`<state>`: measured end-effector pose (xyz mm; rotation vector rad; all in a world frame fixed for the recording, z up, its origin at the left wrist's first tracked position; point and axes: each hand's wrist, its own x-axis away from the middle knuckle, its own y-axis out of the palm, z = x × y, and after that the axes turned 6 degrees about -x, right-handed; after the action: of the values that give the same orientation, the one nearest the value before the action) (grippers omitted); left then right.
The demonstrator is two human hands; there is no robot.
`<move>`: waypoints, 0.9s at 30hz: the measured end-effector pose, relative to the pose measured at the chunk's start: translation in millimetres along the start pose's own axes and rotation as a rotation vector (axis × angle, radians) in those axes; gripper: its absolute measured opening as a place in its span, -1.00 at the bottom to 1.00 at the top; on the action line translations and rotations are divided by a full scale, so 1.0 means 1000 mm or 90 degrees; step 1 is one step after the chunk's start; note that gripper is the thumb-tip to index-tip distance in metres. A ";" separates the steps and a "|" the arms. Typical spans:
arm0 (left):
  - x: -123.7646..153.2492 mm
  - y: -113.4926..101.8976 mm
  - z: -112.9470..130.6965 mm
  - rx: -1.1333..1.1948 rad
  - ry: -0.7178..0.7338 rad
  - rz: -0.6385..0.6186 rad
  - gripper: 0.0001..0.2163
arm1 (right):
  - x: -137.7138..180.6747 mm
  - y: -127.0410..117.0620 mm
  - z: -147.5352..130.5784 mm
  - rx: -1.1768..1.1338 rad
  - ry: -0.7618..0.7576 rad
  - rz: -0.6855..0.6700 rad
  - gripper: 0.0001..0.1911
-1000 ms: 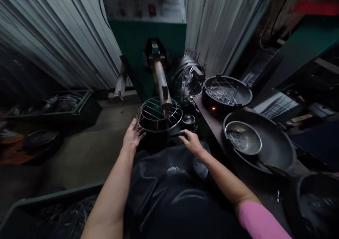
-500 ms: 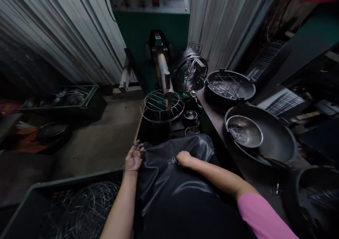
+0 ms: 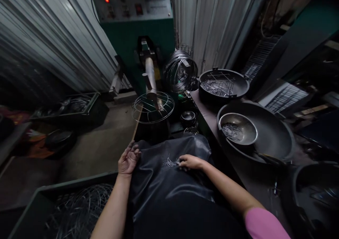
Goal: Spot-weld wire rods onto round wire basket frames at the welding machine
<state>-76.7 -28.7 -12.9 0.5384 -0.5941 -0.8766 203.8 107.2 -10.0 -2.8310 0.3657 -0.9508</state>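
Note:
My right hand (image 3: 190,162) is over a dark, shiny apron (image 3: 156,182) on my lap, its fingers closed around the ends of several short curved wires (image 3: 171,162). The free ends of the wires fan out to the left over the apron. My left hand (image 3: 129,159) is at the apron's left edge, palm up, fingers loosely bent and apart, with nothing in it. Beyond both hands, a round wire rack (image 3: 137,118) with two rings and crossbars sits at the metal arm (image 3: 149,71) of a green machine (image 3: 122,34).
On the right-hand bench, a steel bowl (image 3: 251,140) holding short wires sits in a large dark pan (image 3: 275,133); another pan (image 3: 242,88) holds wire parts. A crate (image 3: 39,196) with wire rings stands lower left. Behind hangs a wire coil (image 3: 180,71).
My view has shifted, so the machine and rack appear further left. My right hand's fingers have loosened from a fist and reach further over the wires, which are more spread out.

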 end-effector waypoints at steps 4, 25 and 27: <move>0.009 0.006 -0.003 0.002 0.004 -0.030 -0.61 | 0.004 0.004 0.008 0.222 -0.019 0.042 -0.92; 0.057 -0.025 -0.023 -0.246 0.079 0.202 -0.69 | 0.049 0.046 0.034 0.080 -0.039 0.306 -0.87; 0.063 -0.014 -0.022 -0.494 0.124 0.141 -0.61 | 0.046 0.044 0.032 -0.059 -0.021 0.269 -0.85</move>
<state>-37.7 -83.9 -21.9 -0.1461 -0.1020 -0.7594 250.4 54.5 -17.7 -2.6749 0.9778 -0.8111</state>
